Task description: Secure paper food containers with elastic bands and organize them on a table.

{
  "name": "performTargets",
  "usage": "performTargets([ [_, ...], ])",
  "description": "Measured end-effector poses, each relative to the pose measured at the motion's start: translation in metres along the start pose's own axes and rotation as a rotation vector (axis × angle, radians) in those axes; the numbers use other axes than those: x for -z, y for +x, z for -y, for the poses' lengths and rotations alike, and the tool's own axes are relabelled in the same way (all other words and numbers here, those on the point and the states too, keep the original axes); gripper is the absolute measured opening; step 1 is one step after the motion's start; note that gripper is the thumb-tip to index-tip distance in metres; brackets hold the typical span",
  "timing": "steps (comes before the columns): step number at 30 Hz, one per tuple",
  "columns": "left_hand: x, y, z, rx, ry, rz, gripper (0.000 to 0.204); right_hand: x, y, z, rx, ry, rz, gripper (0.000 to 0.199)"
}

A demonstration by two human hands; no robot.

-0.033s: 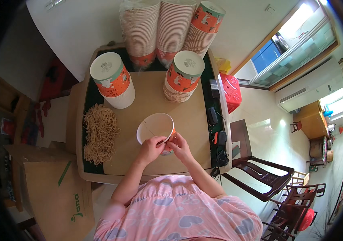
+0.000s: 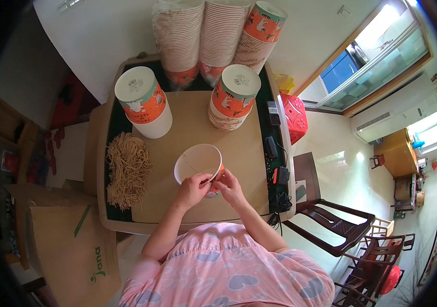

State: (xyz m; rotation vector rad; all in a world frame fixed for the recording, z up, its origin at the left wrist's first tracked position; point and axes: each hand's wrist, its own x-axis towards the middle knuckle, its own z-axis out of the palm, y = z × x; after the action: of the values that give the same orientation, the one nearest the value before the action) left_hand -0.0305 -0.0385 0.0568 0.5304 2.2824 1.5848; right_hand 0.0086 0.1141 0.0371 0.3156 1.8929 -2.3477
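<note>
A paper bucket, white inside and orange outside, stands tilted at the near middle of the table. A thin tan cord runs across its inside from the far wall toward the near rim. My left hand pinches the near rim, fingers closed. Just beside it, my right hand has its fingers closed against the outer wall; what lies between them is too small to make out. To the left lies a loose bundle of tan cords.
Stacks of upturned orange buckets stand beyond, left and right. Taller bucket stacks rest against the wall. Black adapters and cables line the table's right edge. A cardboard box is at left, a dark wooden chair at right.
</note>
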Motion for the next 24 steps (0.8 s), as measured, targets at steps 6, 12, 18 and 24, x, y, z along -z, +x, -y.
performTargets([
  [6, 0.000, 0.000, -0.007, 0.048, -0.098, 0.101, 0.024, 0.007, -0.003, -0.005, -0.024, 0.033, -0.009, 0.012],
  [12, -0.004, 0.000, 0.003, 0.011, -0.090, 0.152, 0.022, 0.014, -0.009, -0.006, -0.035, 0.086, 0.032, 0.012],
  [18, -0.008, 0.001, 0.010, -0.040, -0.063, 0.165, 0.019, 0.019, -0.013, -0.008, -0.043, 0.064, 0.060, 0.012],
  [24, -0.016, 0.002, 0.023, 0.004, -0.060, 0.150, 0.013, 0.021, -0.014, -0.013, -0.054, 0.037, 0.081, 0.011],
])
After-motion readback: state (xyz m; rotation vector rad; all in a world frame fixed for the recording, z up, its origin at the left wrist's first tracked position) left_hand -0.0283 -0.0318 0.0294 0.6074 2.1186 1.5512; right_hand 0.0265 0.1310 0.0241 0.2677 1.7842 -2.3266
